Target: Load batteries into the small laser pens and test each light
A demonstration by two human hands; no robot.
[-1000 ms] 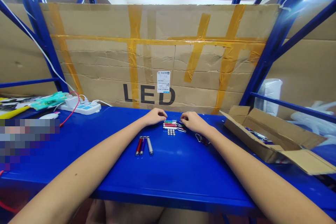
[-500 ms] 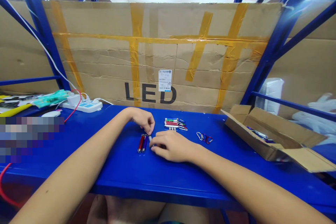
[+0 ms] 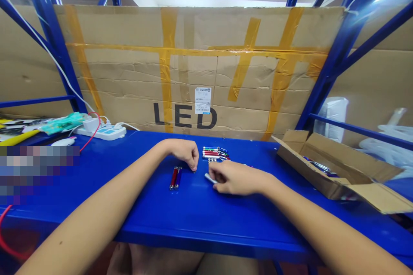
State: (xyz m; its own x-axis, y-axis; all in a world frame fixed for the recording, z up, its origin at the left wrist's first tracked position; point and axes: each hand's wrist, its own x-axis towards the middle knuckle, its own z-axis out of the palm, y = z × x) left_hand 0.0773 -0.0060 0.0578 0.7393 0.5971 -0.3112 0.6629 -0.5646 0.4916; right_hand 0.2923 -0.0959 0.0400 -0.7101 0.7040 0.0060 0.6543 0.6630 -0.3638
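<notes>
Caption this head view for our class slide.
The right hand holds a pale tube near the left hand; a red tube and purple tube lie side by side.

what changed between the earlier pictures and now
The right hand has taken hold of the silver tube and carried it rightward, away from the red tube and purple tube. Those two and the open cardboard box stayed put.

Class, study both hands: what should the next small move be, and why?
Probably bring the left hand to the pale tube: the right hand grips it, one end juts out towards the left hand, and the hands are apart.
</notes>
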